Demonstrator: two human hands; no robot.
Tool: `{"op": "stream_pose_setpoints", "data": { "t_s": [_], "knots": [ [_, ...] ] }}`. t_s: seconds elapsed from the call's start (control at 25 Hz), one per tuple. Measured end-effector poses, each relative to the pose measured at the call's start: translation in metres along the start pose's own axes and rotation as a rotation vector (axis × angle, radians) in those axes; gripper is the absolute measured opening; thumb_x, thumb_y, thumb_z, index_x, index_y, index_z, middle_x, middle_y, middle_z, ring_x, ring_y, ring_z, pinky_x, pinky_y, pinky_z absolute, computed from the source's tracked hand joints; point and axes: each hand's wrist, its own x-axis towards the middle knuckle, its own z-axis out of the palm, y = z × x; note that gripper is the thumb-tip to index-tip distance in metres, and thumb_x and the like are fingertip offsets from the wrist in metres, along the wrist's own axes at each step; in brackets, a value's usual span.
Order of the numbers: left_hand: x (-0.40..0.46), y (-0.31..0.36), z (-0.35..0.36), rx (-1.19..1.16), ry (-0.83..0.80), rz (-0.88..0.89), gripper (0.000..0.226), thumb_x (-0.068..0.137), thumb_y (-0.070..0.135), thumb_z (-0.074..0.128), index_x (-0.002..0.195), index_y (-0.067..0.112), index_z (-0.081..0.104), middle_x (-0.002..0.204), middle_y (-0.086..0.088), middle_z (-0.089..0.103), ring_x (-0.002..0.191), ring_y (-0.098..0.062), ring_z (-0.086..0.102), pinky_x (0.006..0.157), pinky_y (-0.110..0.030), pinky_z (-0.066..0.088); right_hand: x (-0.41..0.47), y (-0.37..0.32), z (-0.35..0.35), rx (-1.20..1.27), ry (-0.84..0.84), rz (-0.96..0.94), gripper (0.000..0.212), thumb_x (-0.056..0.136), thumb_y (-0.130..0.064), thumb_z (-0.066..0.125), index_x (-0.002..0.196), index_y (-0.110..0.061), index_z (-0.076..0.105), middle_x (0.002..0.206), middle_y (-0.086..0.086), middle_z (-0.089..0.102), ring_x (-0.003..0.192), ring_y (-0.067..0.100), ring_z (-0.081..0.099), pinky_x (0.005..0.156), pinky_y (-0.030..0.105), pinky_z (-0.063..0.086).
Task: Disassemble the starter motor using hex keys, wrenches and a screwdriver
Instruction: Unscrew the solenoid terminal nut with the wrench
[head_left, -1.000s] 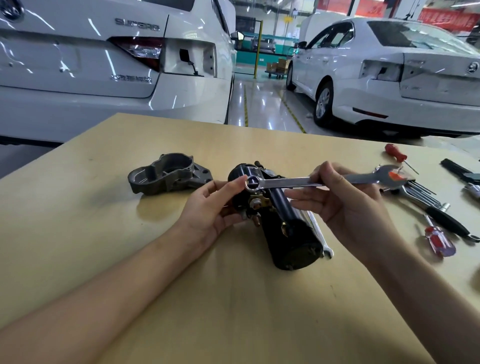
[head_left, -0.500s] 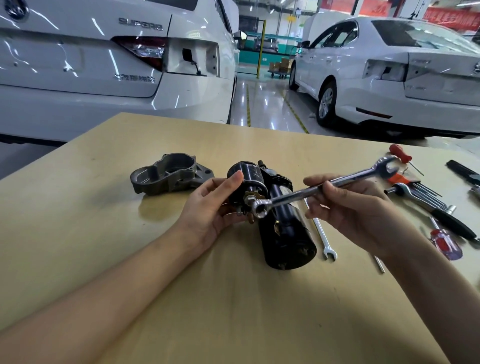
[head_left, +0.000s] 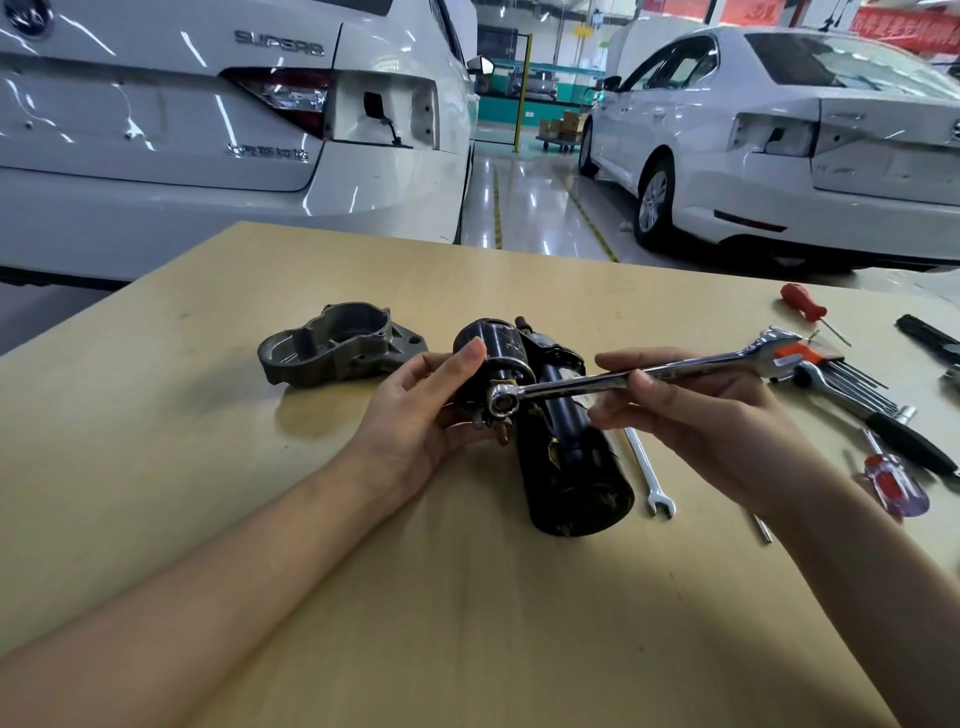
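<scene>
The black starter motor (head_left: 566, 457) lies on the wooden table (head_left: 467, 597), its solenoid end toward the far side. My left hand (head_left: 415, 410) grips the solenoid end from the left, thumb up against the black cap. My right hand (head_left: 691, 410) holds a chrome combination wrench (head_left: 649, 374) by its shank. The wrench's ring end sits over a nut on the solenoid terminal. Its open jaw points up and to the right.
A grey cast housing (head_left: 337, 351) lies left of the motor. A thin spanner (head_left: 649, 467) rests right of it. Further right lie a hex key set (head_left: 841, 379), two red-handled screwdrivers (head_left: 893, 483), a black-handled tool (head_left: 904, 441). White cars stand beyond the table's far edge.
The wrench's ring end dropped from the upper part of the solenoid onto the lower terminal nut, its handle tilting upward at the right. My left hand stayed on the solenoid.
</scene>
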Motion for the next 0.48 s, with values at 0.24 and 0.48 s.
{"op": "stream_pose_setpoints", "data": {
  "t_s": [0.24, 0.48],
  "knots": [
    [0.002, -0.001, -0.003, 0.009, -0.028, 0.0, 0.044, 0.063, 0.034, 0.072, 0.093, 0.009, 0.053, 0.073, -0.005, 0.069, 0.059, -0.015, 0.066, 0.051, -0.028, 0.054, 0.002, -0.01, 0.013, -0.201, 0.002, -0.163, 0.018, 0.084, -0.018, 0.063, 0.098, -0.017, 0.073, 0.098, 0.004, 0.072, 0.09, 0.019, 0.067, 0.073, 0.028, 0.055],
    [0.005, -0.002, -0.002, -0.013, -0.039, 0.021, 0.04, 0.057, 0.033, 0.076, 0.082, 0.012, 0.052, 0.066, -0.003, 0.068, 0.057, -0.015, 0.066, 0.048, -0.027, 0.053, 0.04, -0.046, 0.068, -0.313, -0.085, -0.249, 0.024, 0.088, 0.001, 0.057, 0.109, -0.012, 0.054, 0.082, 0.011, 0.068, 0.052, 0.018, 0.064, 0.049, 0.026, 0.051]
  ]
}}
